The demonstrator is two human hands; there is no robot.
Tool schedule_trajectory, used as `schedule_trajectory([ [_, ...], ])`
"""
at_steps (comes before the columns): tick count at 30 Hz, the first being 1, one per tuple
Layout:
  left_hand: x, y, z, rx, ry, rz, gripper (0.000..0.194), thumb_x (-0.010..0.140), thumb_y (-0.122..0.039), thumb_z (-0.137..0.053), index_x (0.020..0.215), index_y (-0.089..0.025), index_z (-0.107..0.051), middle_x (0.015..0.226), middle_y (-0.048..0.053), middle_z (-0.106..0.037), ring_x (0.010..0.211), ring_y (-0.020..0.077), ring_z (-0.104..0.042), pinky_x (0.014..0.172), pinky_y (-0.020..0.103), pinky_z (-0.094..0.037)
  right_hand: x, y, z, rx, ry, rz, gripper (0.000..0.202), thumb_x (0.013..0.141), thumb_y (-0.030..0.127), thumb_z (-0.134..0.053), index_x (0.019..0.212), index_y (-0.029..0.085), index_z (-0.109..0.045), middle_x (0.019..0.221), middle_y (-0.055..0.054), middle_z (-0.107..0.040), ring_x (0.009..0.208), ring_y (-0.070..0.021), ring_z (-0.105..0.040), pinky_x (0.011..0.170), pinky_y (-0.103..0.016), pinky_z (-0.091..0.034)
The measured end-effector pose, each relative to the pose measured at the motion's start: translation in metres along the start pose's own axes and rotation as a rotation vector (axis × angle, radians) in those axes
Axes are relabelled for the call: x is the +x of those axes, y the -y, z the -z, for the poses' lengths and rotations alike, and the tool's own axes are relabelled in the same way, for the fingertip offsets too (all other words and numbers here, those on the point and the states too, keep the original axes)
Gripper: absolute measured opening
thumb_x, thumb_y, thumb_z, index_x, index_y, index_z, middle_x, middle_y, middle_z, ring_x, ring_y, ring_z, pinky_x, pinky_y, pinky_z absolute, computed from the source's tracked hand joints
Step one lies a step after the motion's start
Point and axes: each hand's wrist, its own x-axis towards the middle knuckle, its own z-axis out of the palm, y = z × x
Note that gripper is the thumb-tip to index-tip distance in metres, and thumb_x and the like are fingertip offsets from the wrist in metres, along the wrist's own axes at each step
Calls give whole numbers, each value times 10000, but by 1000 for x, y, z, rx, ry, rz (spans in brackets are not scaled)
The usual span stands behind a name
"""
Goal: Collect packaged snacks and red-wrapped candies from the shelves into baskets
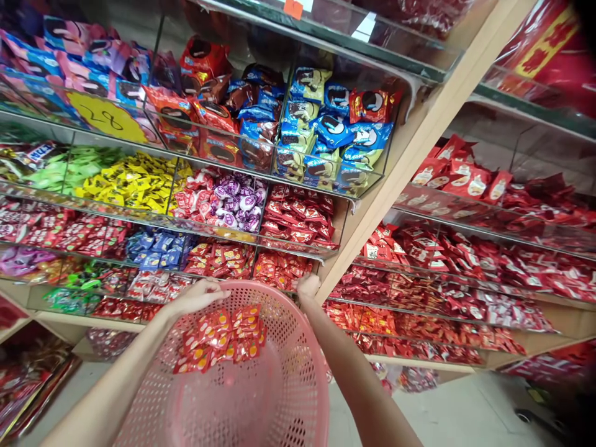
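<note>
A pink plastic basket [298, 372] with a perforated wall is held before me, its far rim close to the lowest shelf bins. Inside it lies a small heap of red-wrapped candies [223, 338] with yellow-orange round prints. My left hand [202, 295] is closed over the far left part of the rim, its fingertips partly hidden. On the far right, my right hand [308, 287] is curled at the rim beside the wooden upright; its grip is partly hidden. Just beyond the basket, a bin holds similar red-wrapped candies [282, 268].
Clear-fronted bins of yellow candies [135, 183], purple-and-white candies [239, 198] and blue packets [162, 248] fill the shelves. A wooden upright [395, 167] separates them from shelves of red packets [465, 167]. A yellow price tag [100, 117] reads 28. Pale floor [442, 416] shows below.
</note>
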Motion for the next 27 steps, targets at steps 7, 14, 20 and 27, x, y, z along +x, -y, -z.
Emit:
schedule_trajectory([
  [7, 3, -10, 3, -20, 14, -24, 436, 661, -601, -538, 525, -189, -578, 719, 0, -591, 725, 182, -553, 677, 251, -390, -32, 5, 19, -4, 26, 74, 243, 869, 302, -377, 674, 196, -477, 543, -38, -582, 447, -165, -595, 394, -241, -435],
  [14, 10, -8, 0, 1, 49, -57, 419, 697, -598, -517, 625, -221, -683, 799, 0, -640, 800, 188, -571, 784, 266, -395, -84, 17, 49, -154, 180, 438, 312, 879, 405, -347, 793, 190, -557, 714, -72, -670, 618, -187, -658, 604, -295, -522],
  [20, 10, -18, -4, -13, 72, -108, 492, 753, -620, -439, 608, -222, -690, 825, 0, -647, 880, 189, -557, 842, 256, -371, -129, 19, 39, -287, 379, 603, 343, 903, 333, -331, 1124, 211, -564, 881, -54, -704, 757, -181, -671, 730, -305, -529],
  [27, 8, -21, -5, -128, 87, -48, 466, 772, -605, -437, 678, -191, -630, 794, -1, -595, 753, 162, -525, 735, 256, -387, -148, 5, 4, -294, 490, 677, 389, 838, 227, -438, 1210, 245, -547, 1107, -73, -652, 914, -234, -644, 871, -379, -479],
])
